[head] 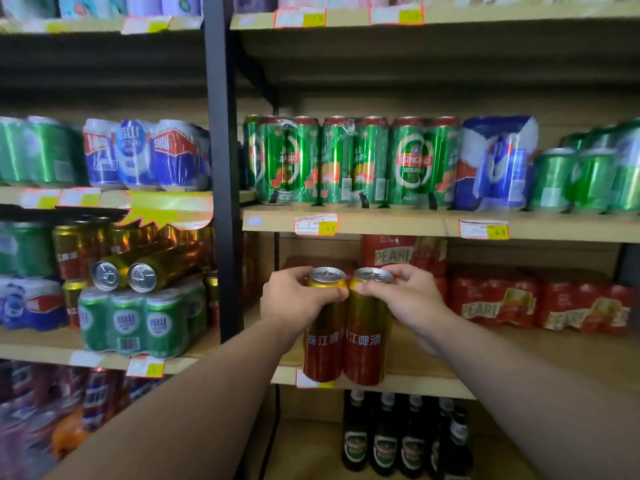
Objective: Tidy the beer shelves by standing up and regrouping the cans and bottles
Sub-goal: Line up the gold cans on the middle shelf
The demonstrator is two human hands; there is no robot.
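Note:
Two tall gold-and-red beer cans stand upright side by side at the front edge of the wooden shelf [415, 372]. My left hand [298, 299] grips the top of the left can [323, 344]. My right hand [401, 292] grips the top of the right can [365, 348]. The two cans touch each other. On the left-hand shelf unit, two gold cans [138, 268] lie on their sides on top of a green six-pack [138, 320].
A black upright post [223, 202] divides the two shelf units. Red Pearl packs [519, 299] fill the back right of my shelf. Green Tsingtao cans [346, 161] line the shelf above. Dark green bottles [398, 441] stand below. Price tags hang on the shelf edges.

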